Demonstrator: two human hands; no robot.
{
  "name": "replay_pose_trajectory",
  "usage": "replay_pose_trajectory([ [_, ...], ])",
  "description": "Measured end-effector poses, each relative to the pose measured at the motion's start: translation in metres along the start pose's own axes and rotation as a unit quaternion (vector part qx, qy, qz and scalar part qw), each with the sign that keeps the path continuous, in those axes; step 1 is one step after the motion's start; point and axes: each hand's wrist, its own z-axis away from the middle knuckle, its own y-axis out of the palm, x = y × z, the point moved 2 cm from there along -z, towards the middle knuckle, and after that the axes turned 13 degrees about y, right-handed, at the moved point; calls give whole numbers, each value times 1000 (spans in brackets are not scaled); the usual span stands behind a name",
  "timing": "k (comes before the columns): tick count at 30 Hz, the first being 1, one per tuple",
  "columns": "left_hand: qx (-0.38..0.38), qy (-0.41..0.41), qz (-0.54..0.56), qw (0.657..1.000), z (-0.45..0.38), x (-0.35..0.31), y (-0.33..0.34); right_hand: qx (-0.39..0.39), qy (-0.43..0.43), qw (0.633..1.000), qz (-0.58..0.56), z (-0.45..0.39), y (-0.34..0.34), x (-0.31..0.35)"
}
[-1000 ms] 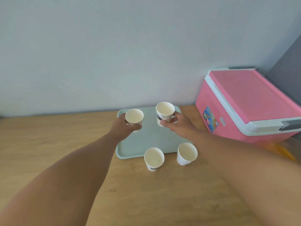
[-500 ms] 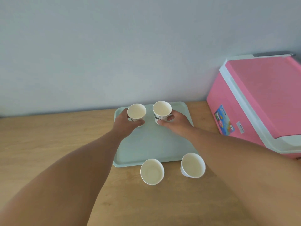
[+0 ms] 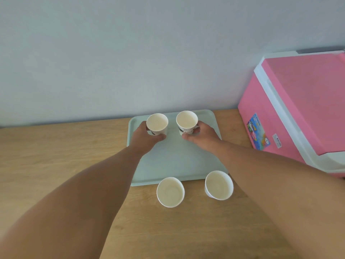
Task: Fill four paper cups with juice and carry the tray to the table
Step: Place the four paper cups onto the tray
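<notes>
**Both held cups now lower on the tray**

Your left hand (image 3: 144,136) grips one paper cup (image 3: 157,124), your right hand (image 3: 202,134) another (image 3: 186,122), at the tray's (image 3: 179,161) twelve o'clock end. Two empty cups (image 3: 170,192) (image 3: 218,185) stand at its six o'clock edge; pink cooler (image 3: 298,109) at three o'clock.

No words or numbers can be read anywhere. The pink cooler box (image 3: 291,109), at about 3 o'clock, has a colourful sticker (image 3: 258,132) on its side with tiny writing that is too blurry to read. Beside it is a small white label (image 3: 276,140), also too small to read. The paper cup (image 3: 186,122) at 12 o'clock has dark drawings, not letters.
</notes>
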Motion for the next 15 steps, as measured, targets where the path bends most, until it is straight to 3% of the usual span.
replay_pose_trajectory([
  [15,-6,-43,-70,997,80,22,-35,-10,8,997,81,36,-51,-23],
])
